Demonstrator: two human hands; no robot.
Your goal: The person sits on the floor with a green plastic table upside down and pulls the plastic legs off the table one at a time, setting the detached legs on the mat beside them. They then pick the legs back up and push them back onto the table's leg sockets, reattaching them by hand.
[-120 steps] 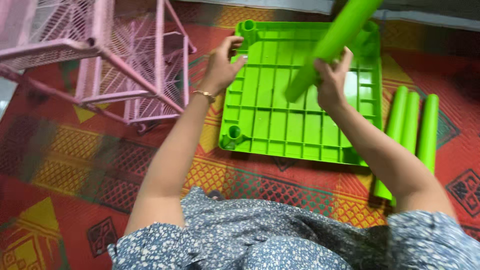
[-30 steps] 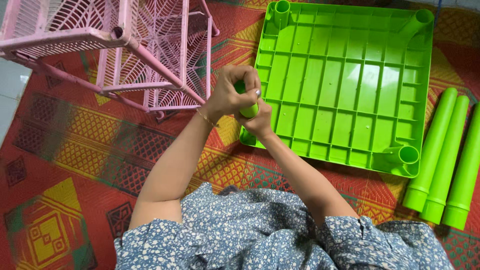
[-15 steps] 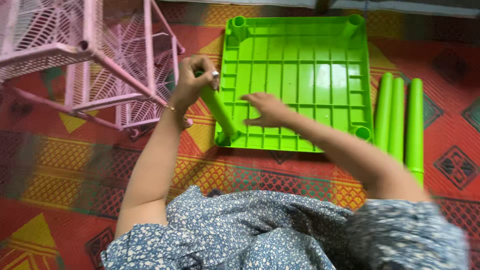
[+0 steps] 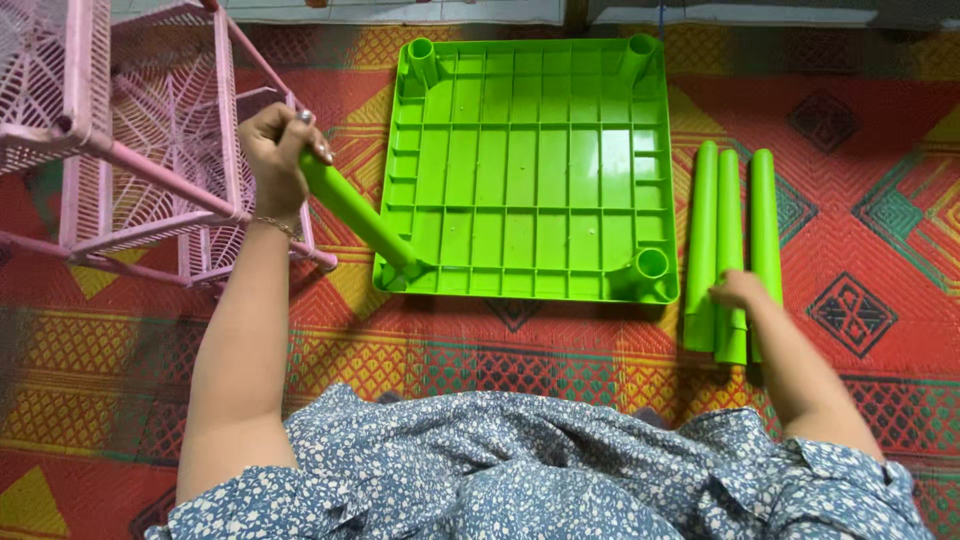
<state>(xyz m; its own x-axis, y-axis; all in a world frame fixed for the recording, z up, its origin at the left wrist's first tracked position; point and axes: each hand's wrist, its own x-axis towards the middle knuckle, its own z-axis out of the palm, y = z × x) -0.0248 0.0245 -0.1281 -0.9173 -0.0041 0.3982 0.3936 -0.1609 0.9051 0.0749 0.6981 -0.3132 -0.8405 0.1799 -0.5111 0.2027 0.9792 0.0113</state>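
On the patterned mat, the left hand (image 4: pixel 275 150) still grips the green plastic tube leg (image 4: pixel 355 212) seated in the ribbed green square tabletop's (image 4: pixel 530 165) corner socket, while the right hand (image 4: pixel 738 290) has left the tabletop and now rests, loosely curled, on three spare green legs (image 4: pixel 730 250).

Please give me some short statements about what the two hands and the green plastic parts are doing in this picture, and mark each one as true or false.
1. The left hand grips the top of a green leg that stands in a corner socket of the green panel. True.
2. The right hand rests on the pink rack. False: it touches the three loose green legs lying on the mat, to the right of the panel.
3. All four corner sockets hold legs. False: only the near-left one does.
4. The loose legs lie side by side. True.
5. The panel lies with its ribbed underside up. True.
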